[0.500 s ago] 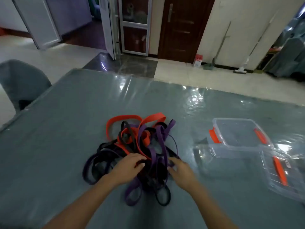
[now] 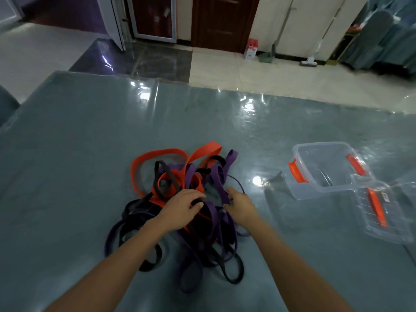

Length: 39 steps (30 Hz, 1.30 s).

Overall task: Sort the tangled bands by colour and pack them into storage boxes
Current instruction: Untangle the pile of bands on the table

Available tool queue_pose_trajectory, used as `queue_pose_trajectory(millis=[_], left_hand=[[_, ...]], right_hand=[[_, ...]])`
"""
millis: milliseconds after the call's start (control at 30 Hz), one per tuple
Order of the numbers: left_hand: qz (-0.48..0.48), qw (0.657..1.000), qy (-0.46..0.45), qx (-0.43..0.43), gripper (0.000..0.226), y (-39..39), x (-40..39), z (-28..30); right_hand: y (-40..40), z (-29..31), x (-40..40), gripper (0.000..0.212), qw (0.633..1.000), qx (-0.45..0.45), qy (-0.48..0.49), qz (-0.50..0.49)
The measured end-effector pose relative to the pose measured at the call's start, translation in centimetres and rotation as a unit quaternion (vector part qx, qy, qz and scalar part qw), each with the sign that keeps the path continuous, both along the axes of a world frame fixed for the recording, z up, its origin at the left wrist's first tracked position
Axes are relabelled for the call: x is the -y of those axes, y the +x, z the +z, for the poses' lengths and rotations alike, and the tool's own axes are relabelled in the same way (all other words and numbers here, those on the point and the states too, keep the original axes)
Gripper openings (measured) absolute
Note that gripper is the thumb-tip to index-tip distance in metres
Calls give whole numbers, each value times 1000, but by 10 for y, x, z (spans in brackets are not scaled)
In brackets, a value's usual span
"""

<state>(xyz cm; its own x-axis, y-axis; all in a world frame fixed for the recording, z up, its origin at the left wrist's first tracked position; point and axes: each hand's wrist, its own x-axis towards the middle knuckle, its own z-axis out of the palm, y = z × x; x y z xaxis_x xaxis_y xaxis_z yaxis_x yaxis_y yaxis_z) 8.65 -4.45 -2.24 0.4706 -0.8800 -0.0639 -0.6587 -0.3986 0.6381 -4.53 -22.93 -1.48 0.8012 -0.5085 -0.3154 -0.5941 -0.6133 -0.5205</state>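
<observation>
My left hand (image 2: 180,207) lies on the middle of the tangled bands (image 2: 180,199), fingers bent down into the heap and curled round a black strand at its centre. My right hand (image 2: 240,203) sits just to the right of it at the heap's right edge; its fingertips touch a purple band (image 2: 221,183), but I cannot tell whether they pinch it or only rest against it. The heap occupies the lower centre of the frame on a grey-blue table (image 2: 78,165) under a glossy clear cover. Orange bands (image 2: 157,154) loop out at the heap's upper side, purple ones run through the middle and lower right, and black bands (image 2: 135,206) trail to the lower left; all three colours are interlaced and unsorted. At the right of the frame, well apart from the heap, stands a clear storage box (image 2: 326,170) with orange clips, open-topped and holding no bands. A clear lid (image 2: 387,212) with an orange clip lies flat just below and to the right of it, touching or nearly touching the box's corner. Beyond the table's far edge, in the upper part of the frame, are a tiled floor (image 2: 225,70) and a dark wooden door (image 2: 222,21).
</observation>
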Motion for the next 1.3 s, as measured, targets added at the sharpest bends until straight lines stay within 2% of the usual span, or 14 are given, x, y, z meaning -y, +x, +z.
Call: queue_pose_trajectory(millis=[67, 200, 400, 467, 567, 700, 833, 1000, 1067, 1167, 1233, 1300], left_hand=[[-5, 1000, 2, -17, 32, 7, 4, -3], [17, 998, -10, -65, 29, 17, 12, -6], [131, 970, -60, -196, 24, 18, 33, 5], [170, 946, -89, -260, 24, 13, 46, 14], [239, 891, -94, -375, 24, -3, 65, 24], [253, 852, -101, -448, 33, -24, 73, 19], [275, 835, -123, -461, 35, -38, 73, 26], [258, 855, -141, -427, 29, -45, 65, 58], [237, 866, -145, -417, 29, -45, 60, 72], [225, 874, -166, -397, 32, -48, 51, 86], [231, 868, -190, -396, 33, -51, 45, 95], [234, 853, -223, -409, 32, -55, 40, 102]], right_hand=[[3, -9, 3, 49, 1000, 0, 6, -27], [7, -19, 8, 26, 998, 10, 22, -51], [1, 5, 6, 24, 992, 118, 27, -30], [-11, 6, 4, 23, 991, 130, 38, 4], [-31, -3, -2, 23, 987, 144, 47, 45], [-48, -14, -2, 21, 986, 145, 56, 66], [-64, -13, 16, 21, 981, 172, 86, 30], [-58, -1, 62, 29, 960, 265, 72, -57], [-46, 5, 73, 35, 958, 276, 70, -36], [-26, 6, 80, 48, 965, 250, 50, 67], [-12, -3, 81, 54, 966, 226, 21, 121], [-3, -11, 79, 48, 967, 199, 10, 156]])
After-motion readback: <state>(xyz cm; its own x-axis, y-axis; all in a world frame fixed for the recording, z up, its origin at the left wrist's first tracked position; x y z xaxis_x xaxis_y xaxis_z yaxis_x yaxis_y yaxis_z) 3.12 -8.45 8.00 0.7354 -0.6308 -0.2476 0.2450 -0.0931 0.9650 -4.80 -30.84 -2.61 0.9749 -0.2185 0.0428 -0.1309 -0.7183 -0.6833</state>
